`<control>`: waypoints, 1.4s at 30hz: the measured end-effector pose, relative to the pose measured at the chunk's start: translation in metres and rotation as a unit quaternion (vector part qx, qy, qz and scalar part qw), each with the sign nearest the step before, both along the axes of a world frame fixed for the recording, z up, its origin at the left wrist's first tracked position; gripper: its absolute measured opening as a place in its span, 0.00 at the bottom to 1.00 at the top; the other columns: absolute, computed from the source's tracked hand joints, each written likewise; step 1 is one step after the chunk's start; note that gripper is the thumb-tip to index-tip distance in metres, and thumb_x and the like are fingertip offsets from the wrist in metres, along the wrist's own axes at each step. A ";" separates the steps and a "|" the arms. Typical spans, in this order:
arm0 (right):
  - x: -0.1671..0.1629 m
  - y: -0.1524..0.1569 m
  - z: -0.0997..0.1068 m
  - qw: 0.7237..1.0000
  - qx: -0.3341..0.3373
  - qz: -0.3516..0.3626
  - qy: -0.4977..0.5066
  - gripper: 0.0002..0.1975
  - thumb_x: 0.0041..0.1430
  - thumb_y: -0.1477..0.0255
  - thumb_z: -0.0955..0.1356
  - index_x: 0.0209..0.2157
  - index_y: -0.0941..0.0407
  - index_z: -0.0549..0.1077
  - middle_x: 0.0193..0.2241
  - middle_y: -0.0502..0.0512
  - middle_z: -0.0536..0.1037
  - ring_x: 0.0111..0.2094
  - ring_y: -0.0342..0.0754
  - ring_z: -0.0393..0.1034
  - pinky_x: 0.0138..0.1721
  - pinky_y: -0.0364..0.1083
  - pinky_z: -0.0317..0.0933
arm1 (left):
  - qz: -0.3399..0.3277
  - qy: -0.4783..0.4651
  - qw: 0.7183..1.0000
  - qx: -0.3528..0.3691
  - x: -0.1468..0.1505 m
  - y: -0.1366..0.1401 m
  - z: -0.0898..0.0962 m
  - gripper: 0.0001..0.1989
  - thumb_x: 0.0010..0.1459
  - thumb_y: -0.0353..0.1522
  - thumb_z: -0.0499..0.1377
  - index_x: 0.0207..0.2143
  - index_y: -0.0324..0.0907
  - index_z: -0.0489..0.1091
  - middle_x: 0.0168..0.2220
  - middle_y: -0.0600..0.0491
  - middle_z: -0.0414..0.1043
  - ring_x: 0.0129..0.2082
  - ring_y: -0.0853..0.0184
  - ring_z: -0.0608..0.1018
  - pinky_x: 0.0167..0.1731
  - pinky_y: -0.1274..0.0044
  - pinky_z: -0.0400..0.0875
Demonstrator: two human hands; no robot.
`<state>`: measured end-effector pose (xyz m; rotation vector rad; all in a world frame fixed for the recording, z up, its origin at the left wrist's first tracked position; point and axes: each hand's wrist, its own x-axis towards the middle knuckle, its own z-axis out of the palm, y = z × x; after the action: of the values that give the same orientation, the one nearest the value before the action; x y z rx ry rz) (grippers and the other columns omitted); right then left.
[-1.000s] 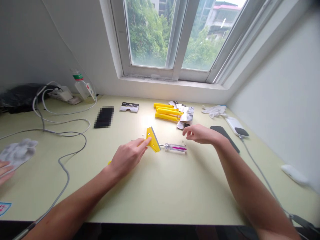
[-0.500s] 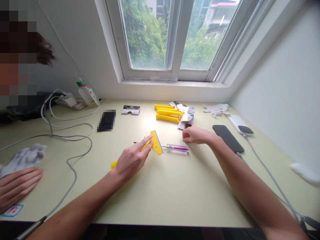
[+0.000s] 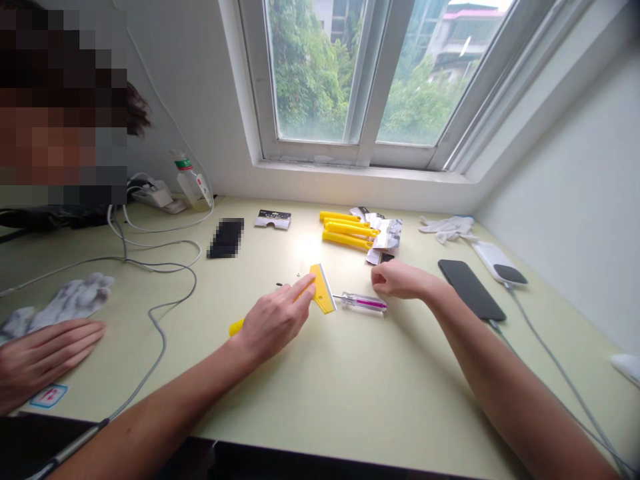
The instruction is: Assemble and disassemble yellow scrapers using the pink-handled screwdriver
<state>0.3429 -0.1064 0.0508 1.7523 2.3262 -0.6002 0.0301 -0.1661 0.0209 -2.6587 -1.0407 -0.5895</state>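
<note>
My left hand (image 3: 277, 320) is closed around a yellow scraper (image 3: 323, 291), its bladed head pointing right and the end of its handle showing below my palm. Just right of the blade lies a screwdriver (image 3: 364, 303) with a clear and magenta handle; its shaft runs behind the scraper head. My right hand (image 3: 395, 279) rests at the table top above the screwdriver's handle end, fingers pinched together. Whatever is between those fingertips is hidden. A tiny metal piece (image 3: 299, 274) lies above my left hand.
Several yellow handles (image 3: 350, 230) lie beside packaging cards (image 3: 387, 235) at the back. A phone (image 3: 471, 288), a power bank (image 3: 500, 262) and a white glove (image 3: 449, 228) are at right. A co-worker's hand (image 3: 55, 353), another glove (image 3: 75, 301) and cables (image 3: 163, 333) occupy the left.
The camera view has turned slightly, shifting the scene to the right. My right fingers stay pinched at nearly the same place; a small shiny bit seen under them no longer shows. The scraper stays held.
</note>
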 end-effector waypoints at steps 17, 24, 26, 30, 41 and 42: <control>-0.037 -0.026 0.035 0.922 0.180 0.037 0.342 0.09 0.61 0.66 0.67 0.36 0.55 0.77 0.34 0.53 0.80 0.33 0.45 0.73 0.36 0.44 0.65 | -0.046 -0.435 0.816 -0.376 0.002 -0.008 0.025 0.15 0.66 0.31 0.52 0.55 0.42 0.62 0.31 0.53 0.73 0.24 0.70 0.74 0.23 0.78 0.70; -0.091 -0.051 0.027 0.853 0.216 0.042 0.472 0.05 0.62 0.70 0.68 0.37 0.55 0.76 0.35 0.52 0.80 0.32 0.43 0.71 0.33 0.44 0.65 | -0.094 -0.553 0.642 -0.523 0.010 -0.010 0.021 0.14 0.65 0.33 0.54 0.52 0.41 0.59 0.21 0.61 0.64 0.16 0.76 0.63 0.17 0.83 0.58; -0.098 -0.053 0.020 0.847 0.207 0.024 0.488 0.05 0.63 0.70 0.68 0.37 0.55 0.75 0.36 0.53 0.80 0.32 0.43 0.71 0.33 0.44 0.65 | -0.086 -0.554 0.643 -0.522 0.013 -0.010 0.017 0.14 0.65 0.33 0.55 0.52 0.41 0.59 0.20 0.62 0.64 0.15 0.75 0.63 0.17 0.83 0.59; -0.104 -0.055 0.012 0.846 0.240 0.012 0.475 0.05 0.63 0.71 0.67 0.36 0.54 0.76 0.33 0.52 0.78 0.29 0.42 0.67 0.32 0.43 0.63 | -0.068 -0.547 0.652 -0.521 0.018 -0.013 0.014 0.17 0.64 0.33 0.55 0.53 0.40 0.58 0.18 0.63 0.63 0.15 0.75 0.63 0.16 0.83 0.59; -0.109 -0.056 0.010 0.868 0.277 -0.023 0.412 0.06 0.63 0.68 0.67 0.34 0.52 0.76 0.31 0.53 0.72 0.33 0.47 0.67 0.33 0.47 0.64 | -0.056 -0.560 0.618 -0.548 0.020 -0.014 0.013 0.16 0.62 0.35 0.57 0.49 0.40 0.59 0.18 0.63 0.63 0.14 0.76 0.61 0.15 0.84 0.58; -0.110 -0.058 0.009 0.869 0.290 -0.017 0.400 0.06 0.63 0.68 0.67 0.34 0.52 0.76 0.31 0.53 0.72 0.33 0.48 0.68 0.34 0.48 0.64 | -0.054 -0.559 0.620 -0.548 0.020 -0.015 0.013 0.16 0.62 0.34 0.57 0.49 0.40 0.59 0.18 0.64 0.62 0.13 0.76 0.62 0.15 0.84 0.58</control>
<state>0.2332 -0.1639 0.0603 2.0488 3.3290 -0.8133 0.0500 -0.1806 0.0336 -3.1025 -2.0165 -2.5943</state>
